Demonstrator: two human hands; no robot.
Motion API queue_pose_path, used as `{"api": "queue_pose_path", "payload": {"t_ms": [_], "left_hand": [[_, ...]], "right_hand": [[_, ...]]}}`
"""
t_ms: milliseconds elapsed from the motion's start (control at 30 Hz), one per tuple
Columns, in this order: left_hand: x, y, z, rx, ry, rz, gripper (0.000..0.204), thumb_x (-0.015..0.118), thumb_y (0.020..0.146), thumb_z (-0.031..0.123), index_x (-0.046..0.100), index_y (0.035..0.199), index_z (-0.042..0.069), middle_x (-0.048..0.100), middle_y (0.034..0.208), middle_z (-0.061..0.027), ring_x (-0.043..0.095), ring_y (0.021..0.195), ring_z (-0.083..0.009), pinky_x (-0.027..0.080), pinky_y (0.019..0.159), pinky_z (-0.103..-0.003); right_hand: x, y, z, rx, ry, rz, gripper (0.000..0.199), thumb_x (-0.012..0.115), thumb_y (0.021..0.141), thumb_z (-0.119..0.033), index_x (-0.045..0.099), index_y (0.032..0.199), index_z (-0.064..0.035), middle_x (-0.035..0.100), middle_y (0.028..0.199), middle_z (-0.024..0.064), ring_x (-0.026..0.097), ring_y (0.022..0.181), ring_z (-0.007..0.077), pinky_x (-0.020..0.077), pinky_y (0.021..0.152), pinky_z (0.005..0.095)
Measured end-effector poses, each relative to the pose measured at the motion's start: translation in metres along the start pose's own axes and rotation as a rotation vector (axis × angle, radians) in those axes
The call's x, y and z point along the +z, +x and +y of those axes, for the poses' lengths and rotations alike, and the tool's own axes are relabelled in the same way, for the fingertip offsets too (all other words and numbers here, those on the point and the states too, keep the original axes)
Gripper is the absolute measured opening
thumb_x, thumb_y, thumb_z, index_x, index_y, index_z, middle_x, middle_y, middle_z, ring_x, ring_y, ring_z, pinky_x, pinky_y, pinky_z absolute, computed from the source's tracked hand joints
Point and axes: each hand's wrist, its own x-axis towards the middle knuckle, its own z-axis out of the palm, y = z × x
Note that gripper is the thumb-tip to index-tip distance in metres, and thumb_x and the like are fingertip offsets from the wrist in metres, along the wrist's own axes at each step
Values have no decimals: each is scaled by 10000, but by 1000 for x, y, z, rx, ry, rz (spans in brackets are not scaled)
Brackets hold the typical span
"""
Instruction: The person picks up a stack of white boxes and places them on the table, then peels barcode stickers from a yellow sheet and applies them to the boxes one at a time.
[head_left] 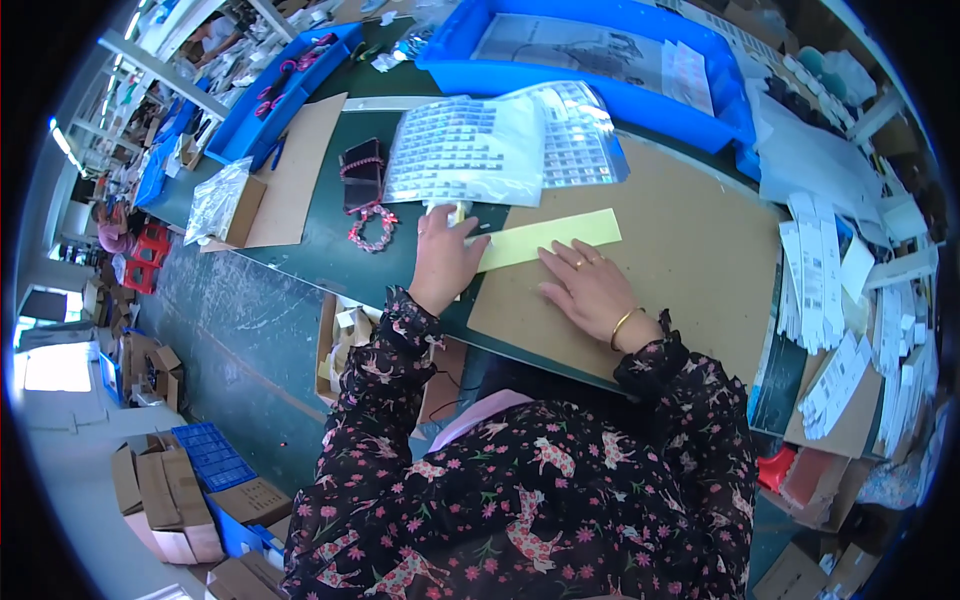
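Observation:
A long pale-yellow strip (555, 237), apparently paper or card, lies slightly slanted on a brown board. My left hand (445, 262) is at its left end, thumb by the strip and fingers spread. A small pale piece (460, 213) shows by those fingertips; its kind is unclear. My right hand (592, 298) lies flat with fingers spread, their tips on the strip's near edge. Just beyond are clear plastic-covered sheets (455, 150) with rows of small printed labels. A dark phone (362, 172) and a pink beaded loop (373, 230) lie left of my left hand.
The brown board (690, 270) covers much of the green table. A large blue tray (590, 100) stands at the back, and a narrower blue tray (270, 100) at the back left. Stacks of white printed card pieces (815, 270) line the right side. A cardboard box (340, 345) sits below the front edge.

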Motion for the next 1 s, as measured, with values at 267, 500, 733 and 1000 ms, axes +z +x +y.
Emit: {"api": "queue_pose_path", "payload": {"t_ms": [267, 500, 733, 1000], "left_hand": [[3, 43, -6, 464, 510, -123, 257, 696, 907, 236, 771, 1119, 112, 573, 1482, -109, 472, 1423, -364, 403, 1099, -618], [-7, 50, -13, 434, 212, -129, 320, 681, 916, 139, 699, 1217, 31, 577, 1475, -143, 559, 1339, -352, 486, 1084, -466], [-18, 42, 3, 453, -108, -304, 304, 643, 934, 110, 672, 1216, -1, 631, 1319, -214, 609, 1218, -402, 512, 1032, -459], [-41, 0, 14, 422, 100, -277, 197, 650, 996, 105, 702, 1156, 1, 644, 1368, -228, 552, 1352, -428, 462, 1098, -452]], "right_hand": [[12, 6, 2, -11, -99, -19, 508, 579, 1027, -451, 620, 1422, -134, 522, 1553, 92, 451, 1428, 393, 363, 1168, 512], [7, 20, -4, -51, -131, -53, 515, 588, 1022, -445, 614, 1427, -128, 510, 1562, 83, 460, 1409, 402, 362, 1151, 547], [17, 71, 22, -42, -119, 17, 489, 593, 1013, -391, 626, 1395, -88, 581, 1462, 131, 511, 1345, 354, 427, 1107, 489], [-44, -22, 27, 32, 47, 334, 163, 628, 952, -202, 694, 926, -54, 680, 1021, 139, 638, 985, 368, 518, 849, 485]]}}
